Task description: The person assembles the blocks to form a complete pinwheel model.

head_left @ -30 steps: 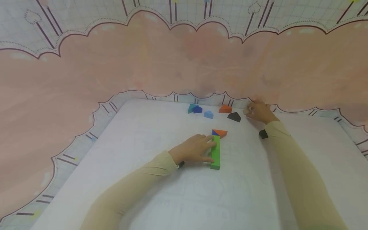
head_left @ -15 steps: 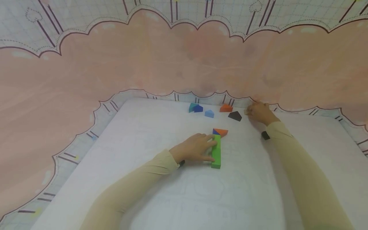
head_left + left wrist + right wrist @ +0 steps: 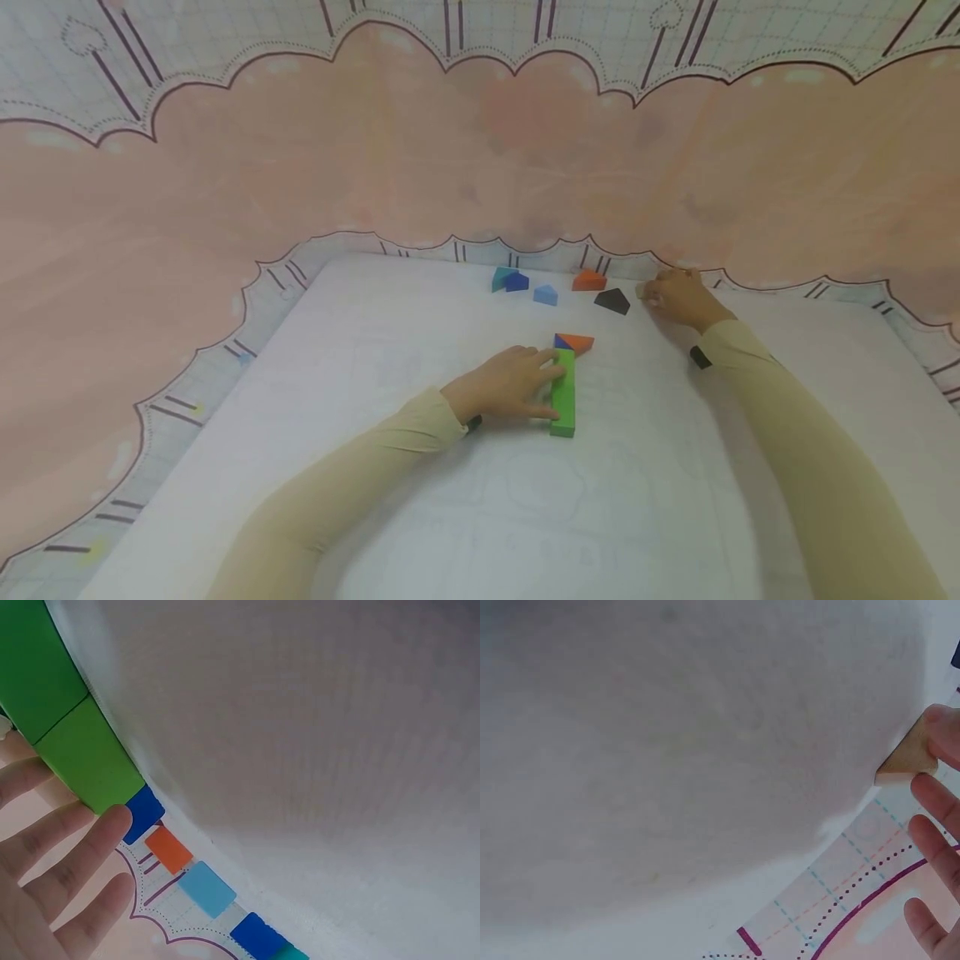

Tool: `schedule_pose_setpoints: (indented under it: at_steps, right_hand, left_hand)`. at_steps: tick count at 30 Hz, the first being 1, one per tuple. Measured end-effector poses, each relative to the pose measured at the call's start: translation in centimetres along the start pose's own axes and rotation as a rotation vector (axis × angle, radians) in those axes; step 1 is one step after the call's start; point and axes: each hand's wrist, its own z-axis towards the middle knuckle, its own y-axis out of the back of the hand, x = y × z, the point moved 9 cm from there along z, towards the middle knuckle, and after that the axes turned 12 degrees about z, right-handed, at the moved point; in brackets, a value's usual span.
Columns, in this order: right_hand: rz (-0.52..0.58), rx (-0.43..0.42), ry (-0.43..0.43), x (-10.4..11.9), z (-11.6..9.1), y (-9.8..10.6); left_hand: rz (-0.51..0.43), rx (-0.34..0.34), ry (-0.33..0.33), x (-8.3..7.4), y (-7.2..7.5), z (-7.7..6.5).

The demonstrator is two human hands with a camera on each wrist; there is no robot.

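Your right grip (image 3: pixel 682 297) pinches the wooden block (image 3: pixel 909 755) at the far edge of the table (image 3: pixel 420 517), far and right of the near-to-far green blocks (image 3: pixel 566 400) your left grip (image 3: pixel 504 385) touches, fingers spread.

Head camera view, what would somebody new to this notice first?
Likely the two bright green blocks, end to end just right of the picture's middle, with the left hand touching them. Next, perhaps, the right hand, pinching a wooden block near the far edge of the white table.
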Motion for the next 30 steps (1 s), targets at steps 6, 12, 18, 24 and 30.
schedule_pose_setpoints:
  at_steps: [6, 12, 18, 24, 30]
  right_hand:
    - [-0.003, 0.016, -0.06, -0.7, 0.8, -0.2]
    - [0.004, 0.039, -0.103, -1.5, 1.4, -0.6]
    - [-0.012, 0.019, -0.067, -1.1, 1.2, -0.6]
    - [-0.003, 0.018, -0.028, -0.2, 0.1, -0.1]
    - [0.014, -0.022, 0.036, 0.8, -1.3, 0.4]
  left_hand:
    - [0.005, -0.002, -0.009, -0.1, 0.1, -0.1]
    - [0.032, -0.015, -0.016, -0.1, 0.0, 0.1]
    - [0.048, -0.018, -0.016, -0.1, 0.1, 0.2]
    - [0.046, -0.053, -0.017, -0.1, 0.8, 0.3]
    - [0.052, -0.075, -0.075, -1.1, 1.4, 0.3]
